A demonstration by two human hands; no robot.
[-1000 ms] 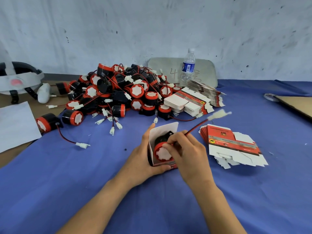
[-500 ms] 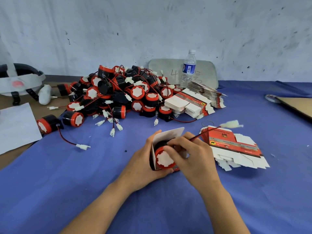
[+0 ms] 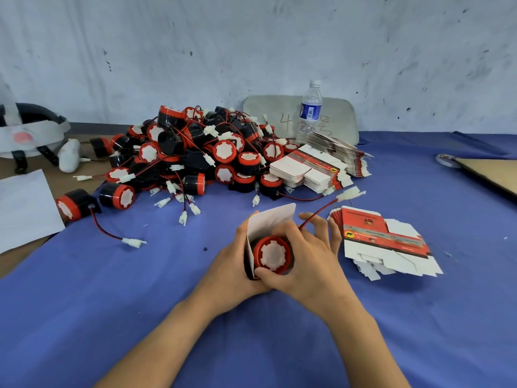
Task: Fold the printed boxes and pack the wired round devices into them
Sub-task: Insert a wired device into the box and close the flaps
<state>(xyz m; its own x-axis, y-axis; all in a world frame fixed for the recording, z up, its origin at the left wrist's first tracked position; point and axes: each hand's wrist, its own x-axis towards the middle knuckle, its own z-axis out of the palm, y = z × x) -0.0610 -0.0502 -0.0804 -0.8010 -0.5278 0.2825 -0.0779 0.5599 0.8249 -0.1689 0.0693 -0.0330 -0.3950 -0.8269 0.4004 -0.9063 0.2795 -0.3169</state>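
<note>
While the left hand (image 3: 232,264) is gripping the box (image 3: 250,243), the right hand (image 3: 313,259) is gripping the device (image 3: 272,254). That loose wire (image 3: 316,217) is risking a pinch under the flap (image 3: 275,218).

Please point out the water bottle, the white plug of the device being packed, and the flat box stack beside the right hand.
water bottle (image 3: 310,111): head view, on its blue label.
white plug (image 3: 349,195): head view, on the plug's middle.
flat box stack (image 3: 363,222): head view, on the top box's red panel.

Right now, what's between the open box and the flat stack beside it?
The right hand and the red wire, in the head view.
</note>
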